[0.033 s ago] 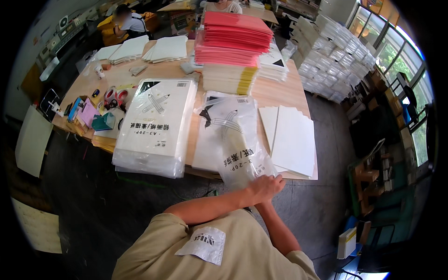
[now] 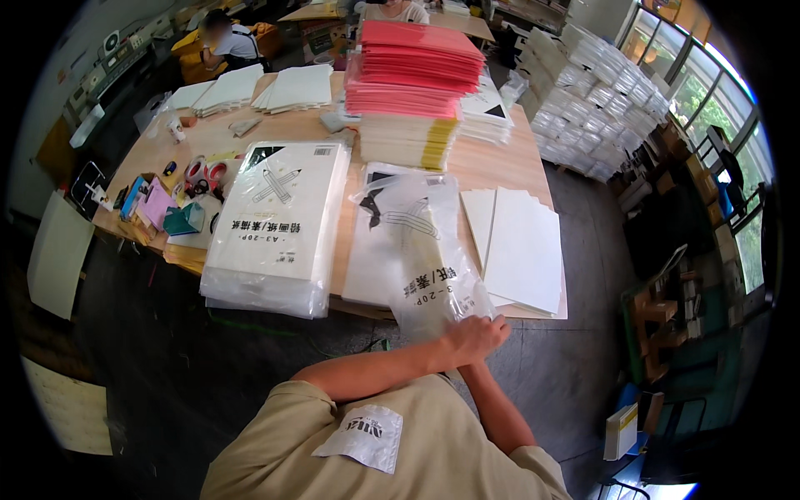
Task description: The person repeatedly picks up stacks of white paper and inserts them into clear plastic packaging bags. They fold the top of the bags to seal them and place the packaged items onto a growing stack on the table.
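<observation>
My left hand (image 2: 477, 337) is closed on the near end of a clear plastic bag (image 2: 429, 258) with dark printed lettering. The bag lies over the table's near edge and seems to hold a pale pad. My left forearm crosses over from the left. My right forearm (image 2: 493, 410) rises from below, and its hand is hidden under the left hand at the bag's mouth. Under the bag lies a flat white pack (image 2: 371, 250). To the right lie loose white sheets (image 2: 525, 246).
A thick plastic-wrapped stack of white pads (image 2: 275, 225) lies to the left on the wooden table (image 2: 492, 162). A tall pink and yellow stack (image 2: 412, 83) stands behind. Tape rolls (image 2: 204, 171) and small items sit at the left. A person (image 2: 221, 37) sits far back. Wrapped white bundles (image 2: 600, 92) fill the right.
</observation>
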